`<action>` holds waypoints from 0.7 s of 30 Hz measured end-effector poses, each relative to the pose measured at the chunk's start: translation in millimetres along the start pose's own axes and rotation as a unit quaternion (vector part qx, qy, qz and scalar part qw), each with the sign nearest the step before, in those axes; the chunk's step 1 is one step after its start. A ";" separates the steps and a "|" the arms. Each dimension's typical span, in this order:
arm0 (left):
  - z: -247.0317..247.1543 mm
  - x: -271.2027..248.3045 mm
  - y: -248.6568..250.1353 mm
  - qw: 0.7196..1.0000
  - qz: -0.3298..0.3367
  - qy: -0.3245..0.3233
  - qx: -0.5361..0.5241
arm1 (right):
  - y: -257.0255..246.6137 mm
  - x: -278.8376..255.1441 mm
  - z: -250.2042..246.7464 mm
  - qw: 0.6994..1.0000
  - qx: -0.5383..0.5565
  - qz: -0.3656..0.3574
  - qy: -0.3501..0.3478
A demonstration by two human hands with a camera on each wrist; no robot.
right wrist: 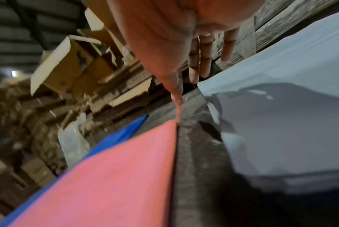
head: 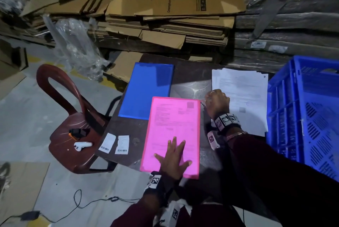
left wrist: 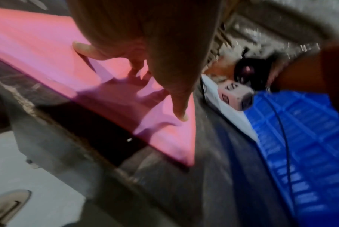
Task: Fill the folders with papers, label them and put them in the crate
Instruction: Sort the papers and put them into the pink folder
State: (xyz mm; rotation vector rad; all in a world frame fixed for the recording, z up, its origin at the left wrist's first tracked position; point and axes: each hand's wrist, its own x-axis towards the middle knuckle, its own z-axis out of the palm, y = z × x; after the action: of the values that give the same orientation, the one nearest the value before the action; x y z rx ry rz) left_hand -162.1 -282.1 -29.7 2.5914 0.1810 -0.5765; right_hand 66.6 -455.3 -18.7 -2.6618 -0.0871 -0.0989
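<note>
A pink folder [head: 172,131] lies on the dark table [head: 189,72], with a printed sheet showing through its cover. My left hand [head: 173,155] lies flat on its near end, fingers spread [left wrist: 133,73]. My right hand [head: 217,102] is at the folder's far right corner [right wrist: 172,127]; the thumb tip reaches down to that corner and the other fingers [right wrist: 205,53] hang straight, holding nothing. A blue folder [head: 146,89] lies shut to the far left. A stack of white papers [head: 244,94] lies to the right. The blue crate [head: 308,116] stands beyond the papers.
Two white barcode labels [head: 113,143] lie at the table's left near corner. A red plastic chair [head: 73,126] with small devices on its seat stands at the left. Flattened cardboard [head: 165,16] is stacked behind the table. A cable [head: 88,203] runs across the floor.
</note>
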 end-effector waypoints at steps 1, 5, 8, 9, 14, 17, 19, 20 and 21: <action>-7.6 -1.7 -2.4 1.000 -0.009 -0.006 -0.016 | 1.0 -13.4 3.0 0.997 0.070 0.011 0.015; -35.2 3.1 -26.7 0.996 0.012 0.078 -0.044 | -5.6 -94.6 14.4 0.986 0.088 -0.012 -0.140; -47.3 7.1 -51.1 0.995 -0.020 0.093 -0.039 | -13.8 -159.3 29.9 0.979 0.042 -0.052 -0.194; -51.2 8.6 -59.0 0.996 -0.025 0.079 -0.034 | -21.9 -173.0 30.1 0.977 0.020 -0.031 -0.212; -57.6 19.6 -92.7 0.999 0.036 0.011 -0.037 | -46.4 -197.8 44.9 0.969 -0.048 0.042 -0.239; -61.3 24.2 -98.9 0.994 0.053 0.021 -0.098 | -61.2 -198.9 47.1 0.983 -0.007 0.078 -0.165; -64.7 25.9 -103.0 0.985 0.067 0.040 -0.155 | -67.0 -194.3 44.8 0.983 0.036 0.117 -0.134; -66.3 25.5 -105.5 0.980 0.072 0.049 -0.179 | -67.4 -191.7 43.3 0.982 0.066 0.134 -0.119; -65.6 27.1 -109.8 0.978 0.074 0.057 -0.189 | -68.8 -188.9 40.5 0.980 0.090 0.145 -0.105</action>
State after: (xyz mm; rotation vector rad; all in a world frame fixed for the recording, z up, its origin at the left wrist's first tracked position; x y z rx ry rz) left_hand -138.3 -153.7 -35.3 2.2444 0.1188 -0.3037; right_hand -124.6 -384.0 -39.3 -2.4646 0.2135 0.2715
